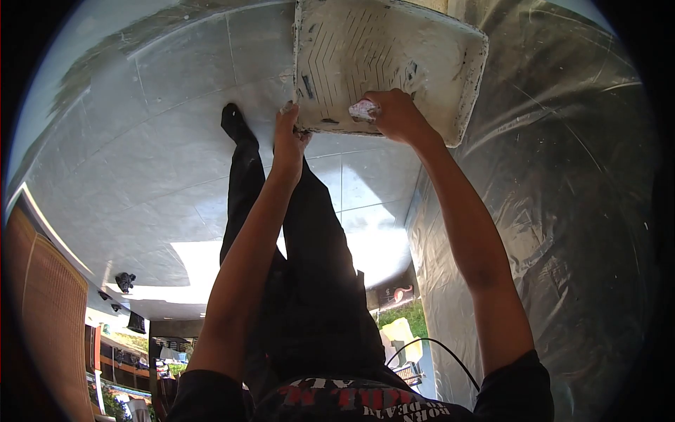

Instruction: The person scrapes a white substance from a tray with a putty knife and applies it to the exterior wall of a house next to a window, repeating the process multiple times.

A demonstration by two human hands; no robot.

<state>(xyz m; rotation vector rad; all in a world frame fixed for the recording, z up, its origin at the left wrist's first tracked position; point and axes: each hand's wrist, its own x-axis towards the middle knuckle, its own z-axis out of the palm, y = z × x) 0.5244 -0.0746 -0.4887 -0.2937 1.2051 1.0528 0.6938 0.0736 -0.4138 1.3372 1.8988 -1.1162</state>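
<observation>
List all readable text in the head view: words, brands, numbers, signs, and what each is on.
"BORN TO DEATH": black T-shirt, light lettering.
Larger red and white lettering above it on the same shirt: creased and cut off, not reliably readable.
Paint tray: no lettering visible.
White-and-pink wad in the right hand: marks too blurred to read.

Black shirt (281, 404): "BORN TO DEATH"; larger red letters (344, 399) unclear.
</observation>
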